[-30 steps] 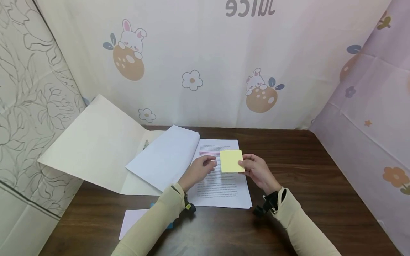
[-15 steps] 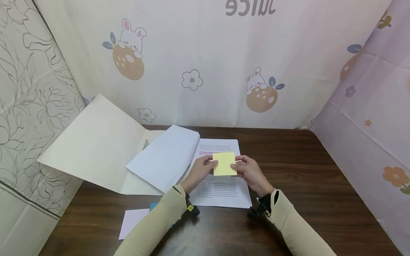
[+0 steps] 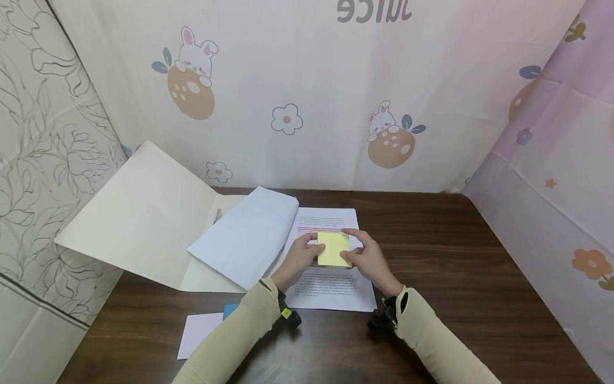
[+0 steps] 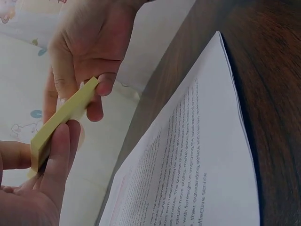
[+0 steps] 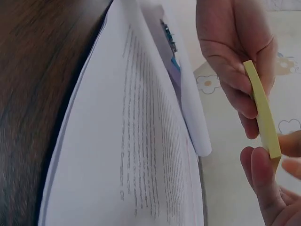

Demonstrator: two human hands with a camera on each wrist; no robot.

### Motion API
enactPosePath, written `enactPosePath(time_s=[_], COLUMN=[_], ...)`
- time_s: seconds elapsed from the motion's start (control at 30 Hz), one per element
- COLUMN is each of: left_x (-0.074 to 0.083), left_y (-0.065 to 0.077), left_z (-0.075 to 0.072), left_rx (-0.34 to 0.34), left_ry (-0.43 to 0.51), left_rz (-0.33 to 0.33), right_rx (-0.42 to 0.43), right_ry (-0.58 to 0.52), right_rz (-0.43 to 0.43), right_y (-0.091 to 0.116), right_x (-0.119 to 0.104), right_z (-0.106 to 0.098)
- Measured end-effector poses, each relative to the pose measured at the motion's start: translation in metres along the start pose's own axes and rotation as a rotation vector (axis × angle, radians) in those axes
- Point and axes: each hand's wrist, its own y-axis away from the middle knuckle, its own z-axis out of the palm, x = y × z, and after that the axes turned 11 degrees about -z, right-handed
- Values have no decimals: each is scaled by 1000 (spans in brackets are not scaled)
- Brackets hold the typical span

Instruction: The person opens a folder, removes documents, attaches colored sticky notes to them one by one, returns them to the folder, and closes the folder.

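Note:
A yellow pad of sticky notes [image 3: 331, 248] is held up over a printed page [image 3: 318, 290] in the head view. My left hand [image 3: 296, 261] pinches the pad's left side, its thumb on the front face. On the other side, my right hand [image 3: 371, 265] has its thumb on the front near the lower right corner and its index finger at the upper right corner. Seen almost edge-on in the right wrist view, the pad [image 5: 264, 113] is a thick block between both hands. The printed sheets lie stacked, with pink-marked lines near the top.
Left of the page, turned-over white sheets [image 3: 249, 234] lie across an open cream folder [image 3: 144, 224], whose cover leans up at the left. A pale purple card [image 3: 199, 330] and a blue item [image 3: 230, 309] lie by my left forearm. Dark wooden table [image 3: 431, 250] extends right.
The pad has moved left and slightly down. My left hand, apart from it at first, now grips its left side. My right index finger has shifted to the upper right corner.

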Motion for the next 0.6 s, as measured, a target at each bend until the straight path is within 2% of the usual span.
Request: enactPosePath(time_s=[0.17,0.23,0.43,0.6], left_x=[-2,-2,-3,-5], left_y=[-1,-1,0,-2], left_z=[0,0,-1,-1], left_rx=[-5,-11,-9,-14], left_ry=[10,9,-13,-14], left_rz=[22,25,34,46], right_rx=[-66,-99,-200,-222], right_ry=[161,200,248,282], right_rz=[-186,-236,-254,-261], right_y=[1,2,4,5], right_x=[0,-1,-2,0], right_z=[1,1,3,4])
